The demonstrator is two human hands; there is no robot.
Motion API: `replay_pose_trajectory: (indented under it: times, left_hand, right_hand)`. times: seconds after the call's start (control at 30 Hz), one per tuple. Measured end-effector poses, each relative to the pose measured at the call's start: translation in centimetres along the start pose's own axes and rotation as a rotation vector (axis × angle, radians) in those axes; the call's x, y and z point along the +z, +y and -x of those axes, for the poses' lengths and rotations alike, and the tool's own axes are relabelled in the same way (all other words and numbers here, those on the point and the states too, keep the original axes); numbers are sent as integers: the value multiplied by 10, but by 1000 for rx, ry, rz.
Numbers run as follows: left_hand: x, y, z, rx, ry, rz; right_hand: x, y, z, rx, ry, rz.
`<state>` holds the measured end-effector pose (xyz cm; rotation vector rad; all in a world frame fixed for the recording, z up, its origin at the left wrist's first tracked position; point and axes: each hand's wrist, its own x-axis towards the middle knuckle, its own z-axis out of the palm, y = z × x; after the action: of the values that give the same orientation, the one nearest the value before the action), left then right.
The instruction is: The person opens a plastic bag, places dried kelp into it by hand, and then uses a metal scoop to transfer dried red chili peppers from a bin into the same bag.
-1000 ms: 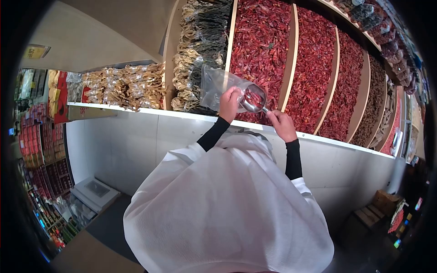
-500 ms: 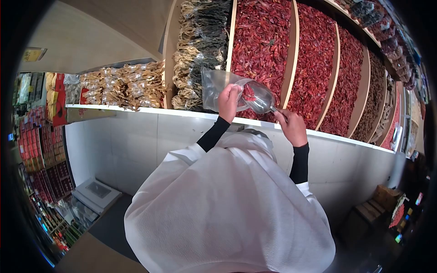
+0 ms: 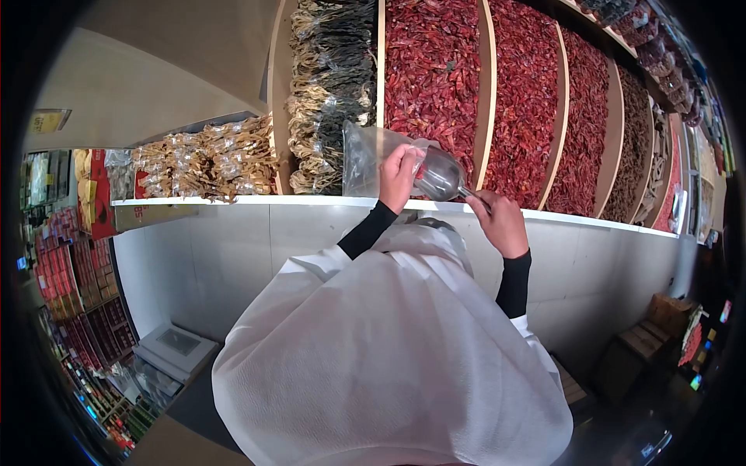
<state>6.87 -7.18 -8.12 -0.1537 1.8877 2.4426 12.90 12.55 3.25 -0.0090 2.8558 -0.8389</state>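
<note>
My left hand is closed on the top edge of a clear plastic bag, which hangs to its left over the front of the bins. With my right hand I grip the handle of a clear scoop. The scoop's mouth points left into the bag's opening, right beside my left fingers, and a bit of red shows at that end. Under and behind the scoop lie dried red chillies in a divided bin.
Wooden dividers separate more bins of red chillies and a brown dried good. Left of them are bundled dark dried strips and tan bundles. A white ledge runs along the front. A scale-like white device stands lower left.
The scoop's mouth has moved slightly left, further into the bag, and less red chilli shows in it. Both hands keep their holds. The whole view has shifted a little.
</note>
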Motion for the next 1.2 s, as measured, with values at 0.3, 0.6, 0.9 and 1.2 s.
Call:
replay_pose_trajectory:
  times: [0.3, 0.6, 0.9, 1.2]
  left_hand:
    - [-6, 10, -2, 19, 8, 61]
    - [-9, 15, 4, 4, 57, 80]
    - [-24, 10, 3, 10, 154, 108]
    - [-30, 20, 7, 0, 140, 112]
  right_hand:
    - [-10, -11, 9, -10, 46, -24]
    - [-15, -3, 18, 29, 26, -122]
    - [56, 82, 22, 306, 198, -456]
    - [123, 99, -19, 318, 300, -252]
